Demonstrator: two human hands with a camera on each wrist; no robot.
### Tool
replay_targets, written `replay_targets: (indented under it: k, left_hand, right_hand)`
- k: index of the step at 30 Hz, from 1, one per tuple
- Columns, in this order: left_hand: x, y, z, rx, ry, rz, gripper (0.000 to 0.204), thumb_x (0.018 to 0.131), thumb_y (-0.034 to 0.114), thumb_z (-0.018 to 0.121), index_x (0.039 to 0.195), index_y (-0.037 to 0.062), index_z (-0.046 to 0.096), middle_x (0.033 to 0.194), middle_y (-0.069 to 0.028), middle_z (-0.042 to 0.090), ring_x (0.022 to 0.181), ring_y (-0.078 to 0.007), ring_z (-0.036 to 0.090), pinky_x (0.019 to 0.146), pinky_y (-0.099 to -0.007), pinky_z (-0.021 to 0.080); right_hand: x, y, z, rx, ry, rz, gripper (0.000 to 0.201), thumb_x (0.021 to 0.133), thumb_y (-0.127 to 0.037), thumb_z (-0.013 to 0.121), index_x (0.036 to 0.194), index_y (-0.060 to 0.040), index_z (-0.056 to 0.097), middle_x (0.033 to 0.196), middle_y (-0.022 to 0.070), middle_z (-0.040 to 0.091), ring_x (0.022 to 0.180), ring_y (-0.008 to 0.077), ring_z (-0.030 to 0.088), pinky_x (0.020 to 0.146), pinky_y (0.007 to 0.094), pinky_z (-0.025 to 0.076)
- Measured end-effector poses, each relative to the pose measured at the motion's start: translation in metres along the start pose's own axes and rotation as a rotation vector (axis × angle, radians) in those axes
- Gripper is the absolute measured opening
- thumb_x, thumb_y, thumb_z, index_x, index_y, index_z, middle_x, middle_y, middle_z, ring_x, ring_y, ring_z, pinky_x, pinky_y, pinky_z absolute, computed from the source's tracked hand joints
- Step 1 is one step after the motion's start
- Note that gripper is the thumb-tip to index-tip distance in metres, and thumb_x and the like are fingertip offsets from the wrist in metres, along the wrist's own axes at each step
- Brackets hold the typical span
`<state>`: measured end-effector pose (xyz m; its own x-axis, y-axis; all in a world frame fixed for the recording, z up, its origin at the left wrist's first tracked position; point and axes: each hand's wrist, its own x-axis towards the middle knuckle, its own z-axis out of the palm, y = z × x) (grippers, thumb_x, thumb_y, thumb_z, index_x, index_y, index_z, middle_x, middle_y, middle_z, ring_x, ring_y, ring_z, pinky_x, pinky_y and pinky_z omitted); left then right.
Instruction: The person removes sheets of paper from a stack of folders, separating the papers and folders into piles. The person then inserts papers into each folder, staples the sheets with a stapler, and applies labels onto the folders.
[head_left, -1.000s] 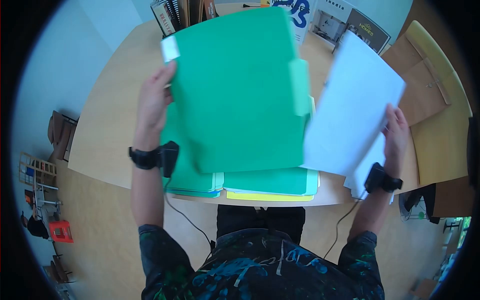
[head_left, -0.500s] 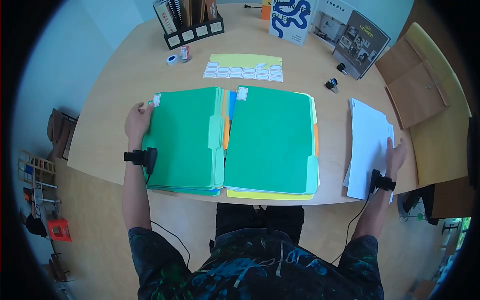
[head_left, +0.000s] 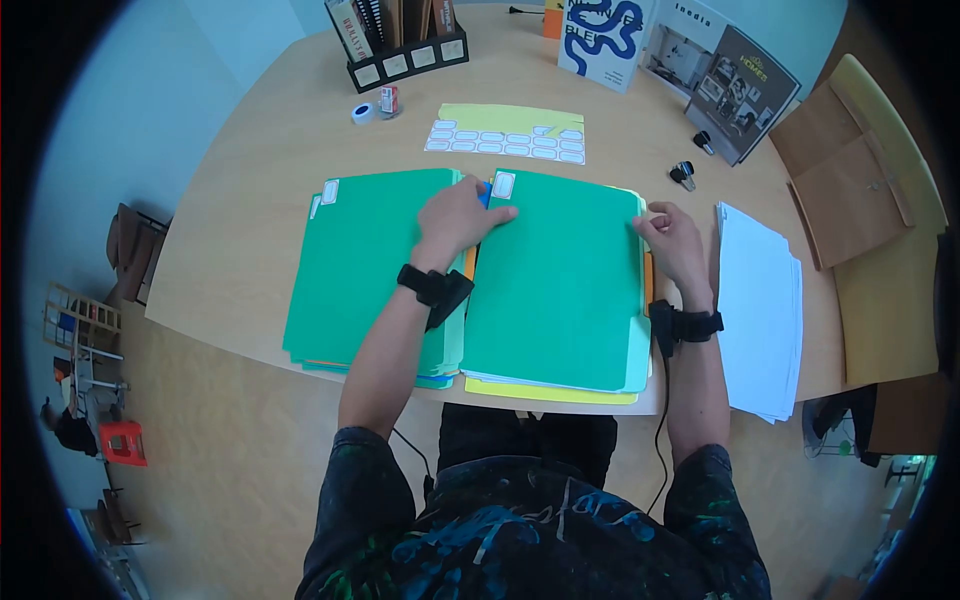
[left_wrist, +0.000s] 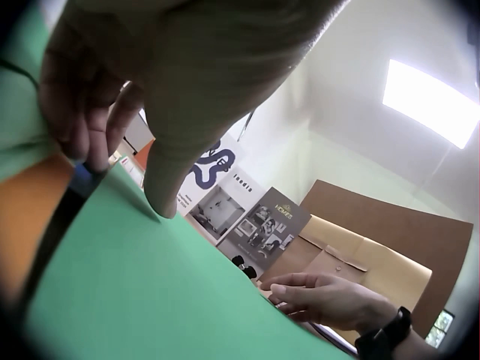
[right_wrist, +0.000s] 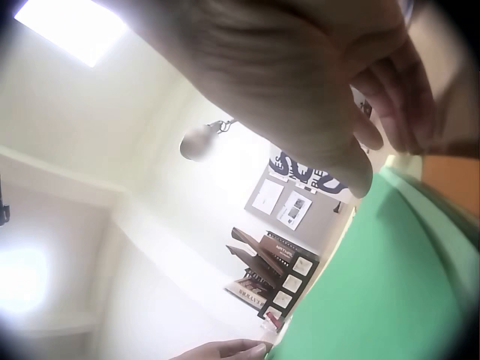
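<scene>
Two piles of folders lie side by side: the left pile has a green folder [head_left: 370, 270] on top, the right pile another green folder [head_left: 560, 290] with a white label [head_left: 503, 185] at its upper left corner. My left hand [head_left: 460, 218] is at the inner edge of the right pile, thumb [left_wrist: 161, 191] over the green cover and fingers [left_wrist: 94, 139] bent down beside the edge. Across from it, my right hand [head_left: 675, 245] is at the right pile's upper right edge, its thumb [right_wrist: 356, 176] right at the cover's border and its fingers loosely bent.
White papers [head_left: 760, 310] lie to the right. Behind the piles are a label sheet [head_left: 505, 140], a tape roll [head_left: 363, 113] and black clips [head_left: 682, 175]. A file rack [head_left: 410, 62], books [head_left: 745, 95] and brown envelopes [head_left: 850, 170] stand along the back and right.
The lifted green folder has gone down onto the left pile, the white paper onto the papers at right. Both hands have since moved inward to the right pile's edges.
</scene>
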<state>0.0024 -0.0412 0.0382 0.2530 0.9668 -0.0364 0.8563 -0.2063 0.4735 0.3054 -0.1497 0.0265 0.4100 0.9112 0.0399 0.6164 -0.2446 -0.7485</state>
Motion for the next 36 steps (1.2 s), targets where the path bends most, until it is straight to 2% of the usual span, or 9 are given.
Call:
replay_targets:
  k: [10,16,22,26,29,31,32,34,36]
  left_hand:
    - [0.016,-0.022,0.014,-0.33,-0.029,0.037,0.052,0.081,0.038,0.083,0.111,0.0003,0.063,0.087,-0.0012,0.064,0.076,-0.0087,0.059,0.071,-0.025,0.05]
    - [0.018,-0.025,0.024,-0.772,0.035,0.213,0.031,0.085,0.025,0.082,0.097,0.0025,0.064,0.079,0.0017,0.062,0.072,-0.0051,0.057,0.068,-0.0193,0.048]
    - [0.017,-0.027,0.022,-0.925,-0.109,0.17,0.031,0.088,0.022,0.078,0.106,-0.001,0.067,0.083,0.0002,0.068,0.072,-0.0059,0.063,0.066,-0.02,0.049]
    - [0.015,-0.026,0.02,-0.905,-0.089,0.167,0.035,0.09,0.021,0.076,0.115,-0.0018,0.067,0.089,-0.0023,0.071,0.076,-0.0068,0.066,0.066,-0.0206,0.05]
    - [0.011,-0.024,0.019,-0.571,0.049,0.163,0.033,0.092,0.02,0.073,0.119,-0.0001,0.068,0.09,-0.0031,0.072,0.074,-0.0075,0.066,0.067,-0.0213,0.051]
    - [0.014,-0.025,0.022,-0.432,0.332,0.371,0.03,0.095,0.018,0.069,0.12,0.0017,0.066,0.095,-0.0042,0.073,0.073,-0.007,0.065,0.065,-0.0212,0.051]
    - [0.013,-0.023,0.021,-0.433,0.332,0.372,0.03,0.095,0.018,0.069,0.12,0.0017,0.066,0.095,-0.0042,0.073,0.073,-0.007,0.065,0.065,-0.0212,0.051]
    - [0.009,-0.016,0.016,-1.099,0.059,0.125,0.031,0.097,0.019,0.066,0.123,0.0022,0.061,0.095,-0.0027,0.072,0.072,-0.006,0.064,0.061,-0.0203,0.049]
    - [0.007,-0.012,0.011,-1.161,0.029,0.112,0.031,0.098,0.019,0.065,0.123,0.0024,0.059,0.095,-0.0021,0.071,0.07,-0.0054,0.063,0.059,-0.0198,0.048]
  right_hand:
    - [0.007,0.033,0.022,0.06,0.087,-0.116,0.036,0.092,-0.023,0.069,0.116,0.004,0.067,0.099,0.0164,0.064,0.09,0.0239,0.066,0.08,0.0334,0.053]
    - [-0.003,0.012,0.016,0.159,0.065,-0.046,0.037,0.09,-0.022,0.069,0.114,0.0066,0.068,0.094,0.0174,0.07,0.086,0.0227,0.069,0.078,0.0329,0.054]
    - [-0.004,0.012,0.013,0.138,0.097,-0.01,0.037,0.09,-0.026,0.069,0.11,0.0051,0.069,0.094,0.0163,0.072,0.084,0.0217,0.069,0.078,0.0326,0.054]
    - [-0.002,0.018,0.017,0.143,0.102,-0.014,0.033,0.09,-0.025,0.068,0.108,0.0034,0.07,0.094,0.0143,0.073,0.085,0.0212,0.069,0.079,0.033,0.054]
    - [-0.003,0.017,0.016,0.12,0.091,-0.017,0.032,0.091,-0.025,0.067,0.107,0.003,0.07,0.093,0.0138,0.072,0.085,0.0209,0.069,0.08,0.0333,0.054]
    - [-0.003,0.016,0.015,0.111,0.083,-0.014,0.032,0.091,-0.025,0.067,0.107,0.0031,0.07,0.093,0.0139,0.072,0.086,0.0208,0.069,0.08,0.0333,0.054]
    - [-0.003,0.016,0.015,0.117,0.091,-0.017,0.032,0.091,-0.025,0.067,0.108,0.003,0.07,0.093,0.0136,0.072,0.085,0.0204,0.069,0.079,0.0328,0.055]
    - [-0.004,0.017,0.016,0.121,0.098,-0.017,0.032,0.091,-0.025,0.067,0.108,0.0029,0.07,0.093,0.0133,0.072,0.085,0.02,0.069,0.079,0.0322,0.055]
    - [-0.004,0.015,0.017,0.205,0.115,-0.02,0.031,0.092,-0.024,0.067,0.108,0.0031,0.069,0.093,0.0119,0.072,0.084,0.0184,0.068,0.076,0.0314,0.055]
